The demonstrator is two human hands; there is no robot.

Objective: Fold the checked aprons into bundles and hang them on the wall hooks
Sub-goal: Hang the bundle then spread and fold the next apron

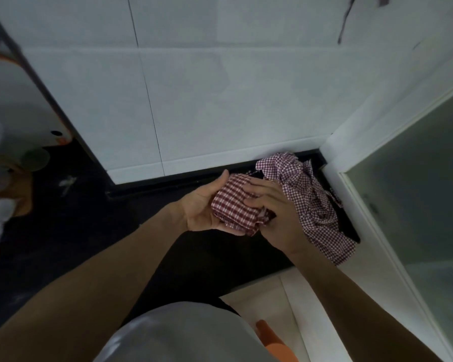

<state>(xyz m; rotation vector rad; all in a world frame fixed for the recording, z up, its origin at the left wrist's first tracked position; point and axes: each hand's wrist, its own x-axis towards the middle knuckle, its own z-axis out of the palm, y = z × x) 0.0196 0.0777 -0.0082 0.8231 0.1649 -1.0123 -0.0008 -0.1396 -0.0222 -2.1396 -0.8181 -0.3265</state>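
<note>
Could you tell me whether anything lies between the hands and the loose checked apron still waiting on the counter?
Nothing on the counter blocks it, but both hands are occupied: the left hand and right hand hold the folded apron bundle. The crumpled apron lies just beyond the right hand.

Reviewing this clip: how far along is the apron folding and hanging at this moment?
Early to midway. One apron bundle, the larger-checked one, looks nearly folded, cupped in the left hand with the right hand pressing on it. A second, finer-checked apron lies crumpled and unfolded on the dark counter beside the wall. No apron visibly hangs on a hook; something dark hangs at the top right, unclear.
</note>
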